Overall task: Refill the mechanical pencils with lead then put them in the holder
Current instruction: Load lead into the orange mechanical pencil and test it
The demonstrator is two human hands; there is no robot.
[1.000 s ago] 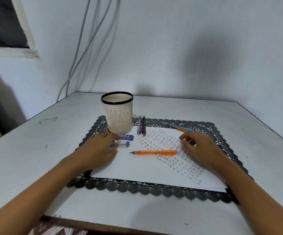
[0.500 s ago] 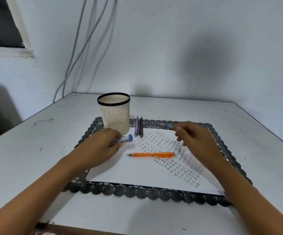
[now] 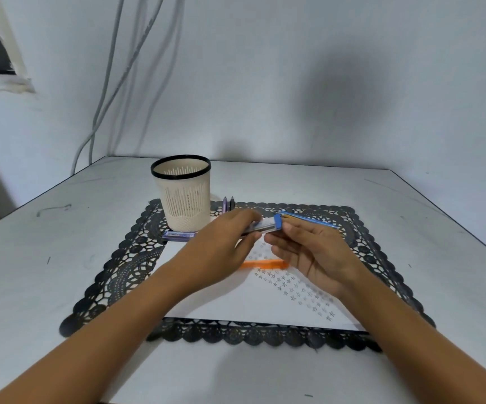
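Note:
My left hand [image 3: 224, 246] grips a clear lead tube [image 3: 260, 225] with a blue cap, raised above the white paper [image 3: 236, 298]. My right hand [image 3: 309, 252] meets it from the right, thumb and curled fingers at the blue cap. An orange mechanical pencil [image 3: 265, 263] lies on the paper under my hands. A blue-and-orange pencil [image 3: 311, 220] lies on the black lace mat [image 3: 125, 266] behind my right hand. Purple and black pencils [image 3: 227, 204] lie beside the cream holder [image 3: 182, 193], which has a black rim. A purple lead case [image 3: 177, 235] lies at the holder's foot.
The mat sits in the middle of a white table [image 3: 61, 258] against a wall. Grey cables [image 3: 113, 83] hang down the wall at the back left. The table's right edge runs diagonally past the mat.
My left hand has lifted the blue-capped lead tube off the paper and carried it right. My right hand came back from the far pencils to the tube's cap.

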